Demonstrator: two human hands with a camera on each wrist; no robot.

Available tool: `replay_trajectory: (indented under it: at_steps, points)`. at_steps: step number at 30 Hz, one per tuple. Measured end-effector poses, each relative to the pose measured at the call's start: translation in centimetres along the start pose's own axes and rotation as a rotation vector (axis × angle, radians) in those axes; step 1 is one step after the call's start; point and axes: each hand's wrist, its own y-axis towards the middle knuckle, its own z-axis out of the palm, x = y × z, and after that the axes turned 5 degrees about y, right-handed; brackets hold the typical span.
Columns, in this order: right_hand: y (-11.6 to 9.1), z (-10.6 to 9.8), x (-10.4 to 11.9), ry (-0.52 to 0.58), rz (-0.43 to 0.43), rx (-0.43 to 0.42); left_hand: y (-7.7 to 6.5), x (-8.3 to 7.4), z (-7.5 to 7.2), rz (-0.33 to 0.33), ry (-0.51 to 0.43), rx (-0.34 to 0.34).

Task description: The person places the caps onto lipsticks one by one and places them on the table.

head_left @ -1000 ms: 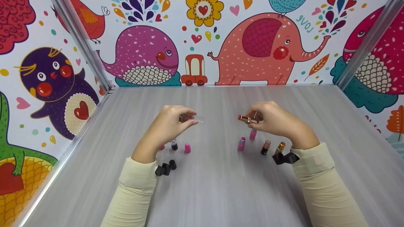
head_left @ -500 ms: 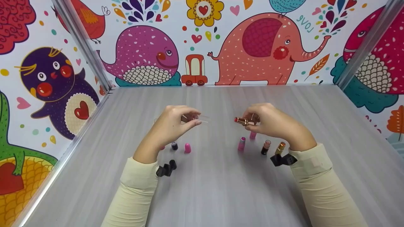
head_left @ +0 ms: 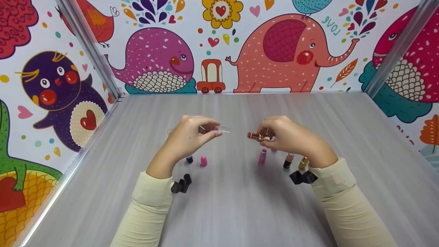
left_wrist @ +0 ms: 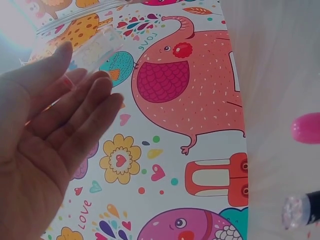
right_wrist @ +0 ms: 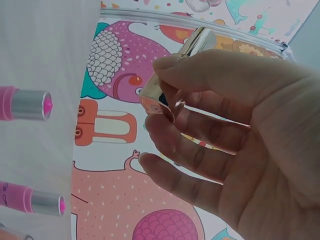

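My left hand [head_left: 192, 133] pinches a clear, see-through cap [head_left: 224, 130] between thumb and fingers. In the left wrist view the cap [left_wrist: 100, 50] tilts beyond the thumb tip. My right hand [head_left: 288, 135] holds a gold-tubed red lipstick [head_left: 254, 136] lying nearly level, its red end facing the clear cap. A small gap separates the two. The right wrist view shows the shiny lipstick tube [right_wrist: 155, 97] between thumb and fingers. Below the right hand stand a pink lipstick [head_left: 262, 156], a black-based peach one [head_left: 288, 160] and a gold one [head_left: 303, 162].
A pink cap [head_left: 203, 161], a dark cap with a clear end [head_left: 189, 159] and a black cap [head_left: 187, 178] stand near the left forearm. Another pink lipstick [head_left: 274, 149] is partly hidden behind the right hand. Patterned panels [head_left: 212, 41] wall the table's back and sides.
My right hand has moved left and slightly down with the red lipstick. My left hand has shifted a little right with the clear cap, so the two have come closer.
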Motion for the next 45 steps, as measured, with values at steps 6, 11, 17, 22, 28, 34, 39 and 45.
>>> replay_trajectory:
  at_steps: [6, 11, 17, 22, 28, 34, 39, 45]
  points:
    - [0.3, 0.6, 0.7, -0.028, 0.004, 0.015, 0.1, -0.2, 0.4, 0.027, -0.004, 0.016]
    - [0.5, 0.9, 1.1, -0.029, -0.003, 0.026, 0.1, -0.3, 0.7, 0.037, -0.006, 0.025]
    - [0.5, 1.1, 1.3, -0.015, -0.031, 0.035, 0.1, -0.5, 1.1, 0.048, -0.023, 0.035]
    - [0.5, 1.2, 1.5, -0.019, -0.022, 0.044, 0.1, -0.7, 1.3, 0.055, -0.041, 0.039]
    - [0.4, 1.3, 1.6, -0.033, -0.032, 0.043, 0.1, -0.9, 1.6, 0.054, -0.057, 0.043]
    - [0.4, 1.3, 1.9, -0.037, -0.048, 0.038, 0.1, -1.0, 1.8, 0.067, -0.052, 0.054]
    - [0.3, 1.3, 2.2, -0.027, -0.069, 0.034, 0.2, -1.1, 2.0, 0.096, -0.065, 0.063]
    - [0.4, 1.2, 2.5, -0.033, -0.114, 0.017, 0.2, -1.2, 2.1, 0.092, -0.081, 0.074]
